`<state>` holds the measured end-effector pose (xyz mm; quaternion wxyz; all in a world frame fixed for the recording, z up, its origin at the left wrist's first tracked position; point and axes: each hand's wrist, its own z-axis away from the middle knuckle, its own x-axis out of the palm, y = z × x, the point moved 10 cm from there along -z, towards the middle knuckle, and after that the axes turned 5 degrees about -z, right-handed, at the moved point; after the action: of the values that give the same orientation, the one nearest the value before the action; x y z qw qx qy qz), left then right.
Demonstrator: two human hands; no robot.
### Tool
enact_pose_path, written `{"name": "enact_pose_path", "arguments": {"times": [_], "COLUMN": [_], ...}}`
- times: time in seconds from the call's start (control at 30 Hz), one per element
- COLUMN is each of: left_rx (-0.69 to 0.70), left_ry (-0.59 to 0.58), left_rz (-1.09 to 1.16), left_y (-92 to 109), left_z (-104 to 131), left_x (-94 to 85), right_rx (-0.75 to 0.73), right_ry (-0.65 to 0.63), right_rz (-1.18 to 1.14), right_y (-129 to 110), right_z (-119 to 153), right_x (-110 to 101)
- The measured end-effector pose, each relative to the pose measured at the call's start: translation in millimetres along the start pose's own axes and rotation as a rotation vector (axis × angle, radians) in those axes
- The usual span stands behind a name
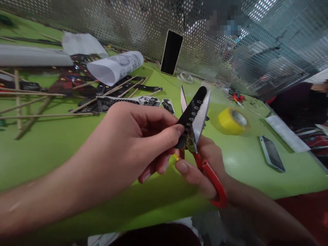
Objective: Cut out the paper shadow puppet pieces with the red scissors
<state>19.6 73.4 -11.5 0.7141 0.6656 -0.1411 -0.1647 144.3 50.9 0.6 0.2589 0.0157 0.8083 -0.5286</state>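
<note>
Between thumb and fingers, my left hand (133,143) pinches a long black strip (192,111) with a rounded end and a row of small pale oval outlines. My right hand (205,167) holds red-handled scissors (216,186), its thumb through one handle loop. The scissor blades are spread and point up and away, with the strip lying between them, close against the right blade. A small yellow piece shows under my left fingertips; what it belongs to is hidden. Cut black-and-white printed pieces (143,100) lie on the green table (241,171) behind my left hand.
Thin wooden sticks (38,116) and dark pieces cover the left side. A rolled printed sheet (118,66) and an upright phone (171,52) stand at the back, before a perforated metal screen (143,27). Yellow tape (232,121) and another phone (272,153) are at right; a person sits beyond.
</note>
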Motion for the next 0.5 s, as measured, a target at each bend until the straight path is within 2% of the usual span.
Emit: {"name": "enact_pose_path", "arguments": {"times": [0.27, 0.5], "left_rx": [0.041, 0.014], "left_ry": [0.043, 0.003], "left_rz": [-0.112, -0.041], "left_y": [8.4, 5.0], "left_z": [-0.3, 0.4], "left_x": [-8.9, -4.3], "right_rx": [-0.036, -0.012], "right_ry": [-0.015, 0.012], "right_rz": [0.045, 0.013], "right_y": [-6.9, -2.9], "right_z": [-2.9, -1.1], "right_x": [0.1, -1.6]}}
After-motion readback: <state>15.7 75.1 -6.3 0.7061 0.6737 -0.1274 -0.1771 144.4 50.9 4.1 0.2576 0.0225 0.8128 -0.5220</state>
